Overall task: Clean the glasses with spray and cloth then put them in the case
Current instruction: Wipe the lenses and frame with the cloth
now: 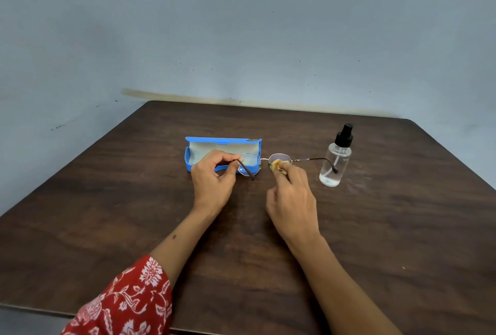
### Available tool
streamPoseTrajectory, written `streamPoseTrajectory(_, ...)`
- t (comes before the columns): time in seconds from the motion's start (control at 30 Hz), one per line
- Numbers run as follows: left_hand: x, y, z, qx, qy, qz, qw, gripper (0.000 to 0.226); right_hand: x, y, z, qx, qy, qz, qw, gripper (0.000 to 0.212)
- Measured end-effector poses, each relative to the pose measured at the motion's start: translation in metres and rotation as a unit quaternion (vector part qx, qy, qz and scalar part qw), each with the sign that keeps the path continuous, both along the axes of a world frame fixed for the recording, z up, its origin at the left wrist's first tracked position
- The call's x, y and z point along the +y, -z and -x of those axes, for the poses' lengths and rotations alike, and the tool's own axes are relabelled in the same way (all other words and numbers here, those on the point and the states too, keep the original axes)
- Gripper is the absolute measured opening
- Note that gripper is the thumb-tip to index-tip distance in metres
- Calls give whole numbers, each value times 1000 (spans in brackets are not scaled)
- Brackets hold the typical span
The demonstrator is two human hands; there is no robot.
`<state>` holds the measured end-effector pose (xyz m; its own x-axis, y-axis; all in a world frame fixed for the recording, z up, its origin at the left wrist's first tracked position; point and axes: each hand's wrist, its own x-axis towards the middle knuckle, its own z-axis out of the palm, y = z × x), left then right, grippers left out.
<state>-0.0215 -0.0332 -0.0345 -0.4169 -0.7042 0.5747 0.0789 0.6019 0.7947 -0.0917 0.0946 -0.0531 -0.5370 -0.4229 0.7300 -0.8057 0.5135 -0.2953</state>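
Your patterned sleeve [126,302] sits nearest, at 7 o'clock. Left hand [213,176] pinches the glasses [264,164] at the left lens edge; right hand [292,198] presses a yellow cloth [279,166] on the right lens. Glasses held above the table [389,240], long axis 9-to-3, one arm reaching toward the spray bottle [335,163]. Blue case [194,164] open behind.

A blue glasses case [192,159] with pale grey lining, a yellow cloth [277,165], a clear spray bottle [334,164] capped in black, a dark brown wood-grain table [134,187] and a red, white-floral sleeve [126,305] are seen.
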Motion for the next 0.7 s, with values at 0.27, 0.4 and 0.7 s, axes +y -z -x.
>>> streamPoseTrajectory(0.27, 0, 0, 1, 0, 4, -3, 1000, 9, 5, -1, 4, -31, 21, 26, 999, 45)
streamPoseTrajectory(0.4, -1, 1, 1, 5, 4, -4, 1000, 9, 1, -1, 1, -16, -14, 11, 1000, 46)
streamPoseTrajectory(0.7, 1, 2, 3, 14, 14, -11, 1000, 11, 3, -4, -1, -25, -20, 2, 999, 43)
